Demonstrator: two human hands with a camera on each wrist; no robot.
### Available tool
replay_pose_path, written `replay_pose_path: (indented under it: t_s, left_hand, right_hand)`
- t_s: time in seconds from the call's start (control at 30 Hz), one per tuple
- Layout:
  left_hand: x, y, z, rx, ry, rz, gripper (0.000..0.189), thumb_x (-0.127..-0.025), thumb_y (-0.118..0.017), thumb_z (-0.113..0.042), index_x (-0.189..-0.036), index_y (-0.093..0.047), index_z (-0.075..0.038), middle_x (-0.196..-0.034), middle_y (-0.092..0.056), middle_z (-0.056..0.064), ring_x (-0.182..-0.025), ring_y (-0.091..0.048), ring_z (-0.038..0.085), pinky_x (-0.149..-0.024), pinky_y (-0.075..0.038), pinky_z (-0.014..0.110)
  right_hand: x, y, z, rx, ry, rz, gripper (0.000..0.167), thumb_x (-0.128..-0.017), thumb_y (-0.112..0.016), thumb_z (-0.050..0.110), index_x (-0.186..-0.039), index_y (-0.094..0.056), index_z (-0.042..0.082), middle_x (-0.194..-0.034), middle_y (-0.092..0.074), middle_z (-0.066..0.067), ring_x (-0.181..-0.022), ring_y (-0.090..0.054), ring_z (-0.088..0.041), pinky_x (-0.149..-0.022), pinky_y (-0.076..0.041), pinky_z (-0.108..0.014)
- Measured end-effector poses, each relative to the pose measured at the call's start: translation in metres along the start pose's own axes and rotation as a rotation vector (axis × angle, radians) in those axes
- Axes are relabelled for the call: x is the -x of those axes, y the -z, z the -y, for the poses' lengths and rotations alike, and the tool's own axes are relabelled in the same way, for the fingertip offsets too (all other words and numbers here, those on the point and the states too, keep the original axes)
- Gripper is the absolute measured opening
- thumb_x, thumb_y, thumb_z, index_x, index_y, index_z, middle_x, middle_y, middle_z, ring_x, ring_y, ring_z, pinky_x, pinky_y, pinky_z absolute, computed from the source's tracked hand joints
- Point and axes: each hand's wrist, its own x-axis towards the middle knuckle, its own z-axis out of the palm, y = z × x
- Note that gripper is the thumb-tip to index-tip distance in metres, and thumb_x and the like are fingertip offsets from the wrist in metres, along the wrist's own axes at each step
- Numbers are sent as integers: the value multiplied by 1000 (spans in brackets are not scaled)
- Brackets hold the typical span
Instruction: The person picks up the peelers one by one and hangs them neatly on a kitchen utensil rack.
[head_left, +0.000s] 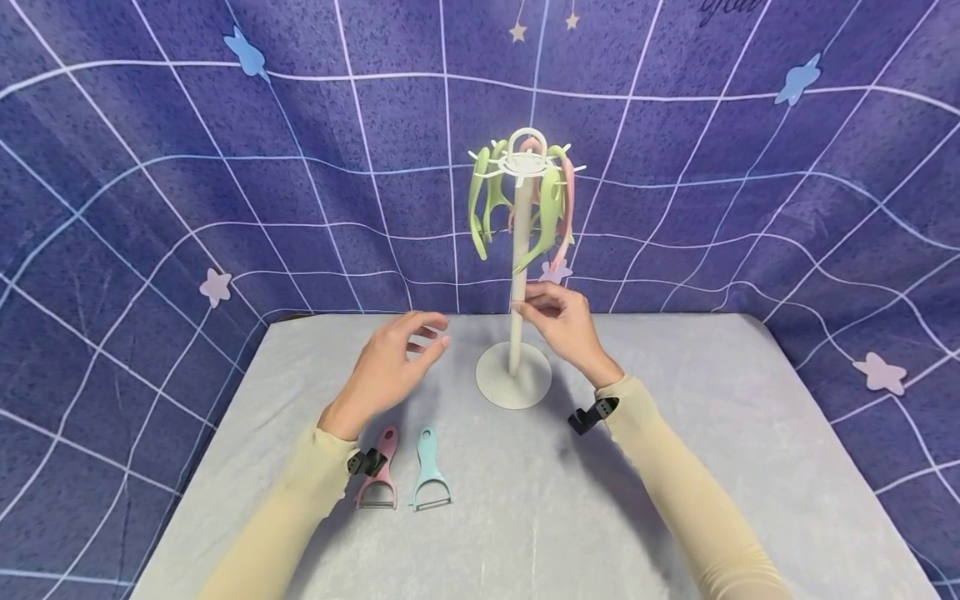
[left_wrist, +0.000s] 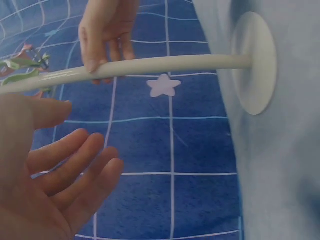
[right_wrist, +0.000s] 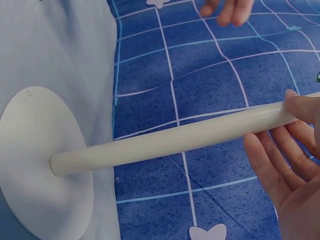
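A cream stand rises from the table, its slim pole [head_left: 515, 346] fixed to a round base [head_left: 495, 389]. My right hand [head_left: 564, 325] holds the pole around mid-height, thumb on one side and fingers on the other, as the right wrist view also shows on the pole [right_wrist: 175, 141]. From the hooks on top hang several peelers, among them a green peeler [head_left: 551, 204] and a pink peeler [head_left: 568, 200]; some overlap. To the left of the stand, my left hand [head_left: 386, 362] hovers with loosely bent fingers, holding nothing and apart from the pole.
On the table [head_left: 600, 517], a pink peeler [head_left: 387, 446] and a light blue peeler [head_left: 427, 450] lie side by side near my left forearm, blades toward me. A blue gridded curtain [head_left: 360, 208] with stars hangs behind the table and along its sides.
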Motion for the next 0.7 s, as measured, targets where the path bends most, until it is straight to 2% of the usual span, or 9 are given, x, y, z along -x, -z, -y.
replay_pose_path:
  t_s: [0.13,0.27,0.5,0.7]
  left_hand:
    - [8,-3,4,-27,23,37,31,-106,-71,-28,-134,-71,-14,-127,-73,0,-114,-72,23,-92,-64,37]
    - [17,-6,7,-67,47,84,31,-106,-70,-32,-133,-71,-17,-128,-73,-2,-114,-72,20,-92,-64,38]
    - [30,-12,15,-161,90,219,30,-106,-69,-35,-133,-72,-20,-131,-73,-6,-111,-72,17,-90,-64,39]
    - [41,-20,18,-233,134,294,27,-104,-71,-35,-127,-76,-21,-117,-76,-6,-103,-73,15,-85,-62,42]
  right_hand:
    - [0,1,0,-11,9,1,18,-95,-82,5,-112,-79,-1,-100,-79,-19,-88,-76,-23,-80,-64,-21]
    - [1,1,0,-10,-7,0,21,-95,-81,4,-115,-78,-3,-104,-79,-22,-92,-76,-30,-81,-63,-21]
    - [2,0,8,2,-24,4,21,-96,-78,-3,-115,-76,-8,-105,-77,-28,-94,-75,-37,-81,-61,-19]
    - [2,0,11,-6,-42,8,20,-96,-77,-6,-115,-75,-11,-104,-76,-30,-94,-74,-46,-82,-64,-29]
